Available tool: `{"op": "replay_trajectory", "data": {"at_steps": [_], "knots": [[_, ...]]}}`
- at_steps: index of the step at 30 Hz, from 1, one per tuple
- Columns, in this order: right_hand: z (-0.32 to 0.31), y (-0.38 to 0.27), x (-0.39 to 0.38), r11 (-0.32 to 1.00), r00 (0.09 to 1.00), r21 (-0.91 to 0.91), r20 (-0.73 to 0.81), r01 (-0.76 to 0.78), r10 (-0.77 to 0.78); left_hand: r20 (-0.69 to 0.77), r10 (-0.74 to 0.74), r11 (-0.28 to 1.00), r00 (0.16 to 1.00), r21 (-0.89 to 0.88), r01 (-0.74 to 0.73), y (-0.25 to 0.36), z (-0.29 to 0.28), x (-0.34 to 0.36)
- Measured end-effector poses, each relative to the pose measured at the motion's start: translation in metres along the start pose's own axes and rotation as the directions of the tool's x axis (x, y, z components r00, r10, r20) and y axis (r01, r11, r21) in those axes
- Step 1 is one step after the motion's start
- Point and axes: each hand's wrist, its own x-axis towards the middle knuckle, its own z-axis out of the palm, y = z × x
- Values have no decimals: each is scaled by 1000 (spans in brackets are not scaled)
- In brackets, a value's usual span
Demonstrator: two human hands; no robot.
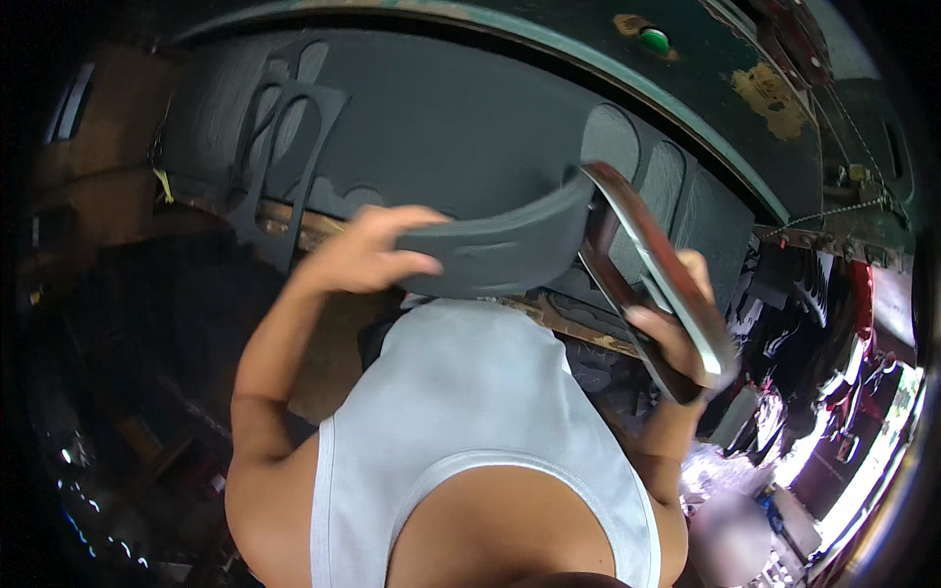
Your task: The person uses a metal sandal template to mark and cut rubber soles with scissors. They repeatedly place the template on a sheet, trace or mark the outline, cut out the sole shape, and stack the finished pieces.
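My left hand [368,250] grips the left end of a bowed dark grey foam-like piece [495,250], thumb on the near face and fingers over the top edge. Shallow curved marks show on that face. In my right hand [681,328] is a long, narrow metal cutting die [637,230], a hollow frame with reddish-brown sides and a shiny edge. It is held tilted, its upper end against or just beside the right end of the foam piece; whether they touch I cannot tell. Behind both lies a large dark grey sheet [441,127] with sole-shaped marks.
A scrap web [319,122] with long oval holes lies on the sheet's left part. Beyond it stands a green machine [529,49] with worn paint and a green button [655,40]. A wooden edge [598,333] runs near my body. Clutter fills the right side.
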Motion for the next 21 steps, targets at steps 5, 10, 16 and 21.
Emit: {"op": "replay_trajectory", "data": {"at_steps": [5,10,16,21], "knots": [[-95,33,-22,973,982,231,-186,16,28,-205,-277,939,939,-264,220,-61,-109,-65],[-70,120,24,940,827,-3,-477,-340,298,-380,-116,985,918,-160,58,-92,-43,-22],[-22,156,51,880,857,-393,-515,-268,31,-402,68,986,913,167,0,-79,13,27],[4,148,59,780,964,-594,-260,-199,48,-464,177,967,868,244,-66,-96,30,22]]}}
